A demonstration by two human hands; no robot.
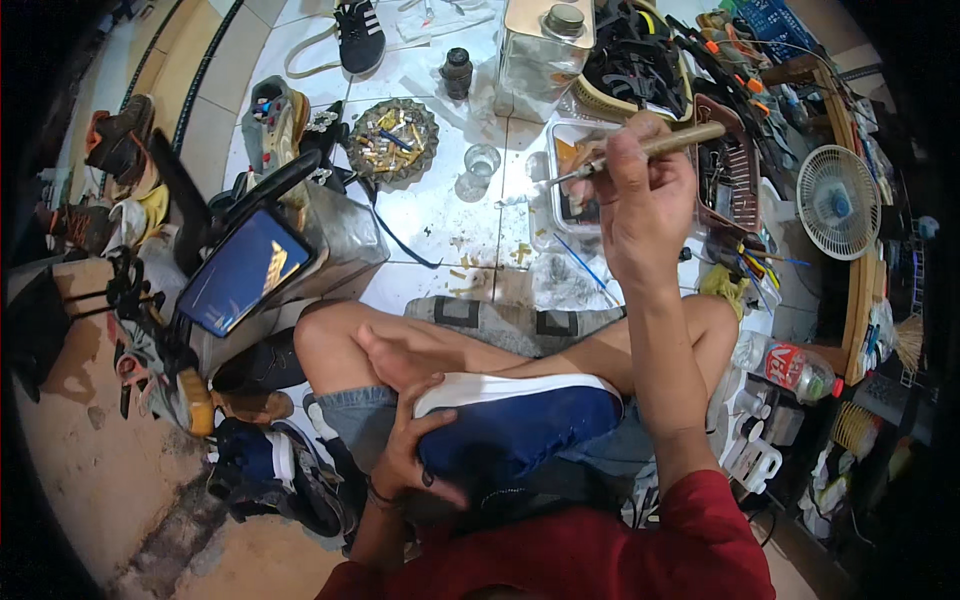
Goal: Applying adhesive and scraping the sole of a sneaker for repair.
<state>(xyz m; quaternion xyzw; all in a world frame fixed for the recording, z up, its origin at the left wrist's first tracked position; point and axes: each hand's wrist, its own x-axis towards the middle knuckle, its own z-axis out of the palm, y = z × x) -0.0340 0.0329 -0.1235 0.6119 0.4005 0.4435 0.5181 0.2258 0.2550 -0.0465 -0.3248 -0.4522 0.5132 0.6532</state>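
Pinching a tool [692, 138], right hand [650, 195] hangs beyond the shoe [535, 430]; left hand [405, 440] clasps shoe's left end. Open tile floor [430, 220] past shoe; shoe's near edge hard to make out.

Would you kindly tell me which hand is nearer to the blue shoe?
Left: the left hand grips one end of the blue shoe, while the right hand is raised away from it, holding a wooden-handled tool.
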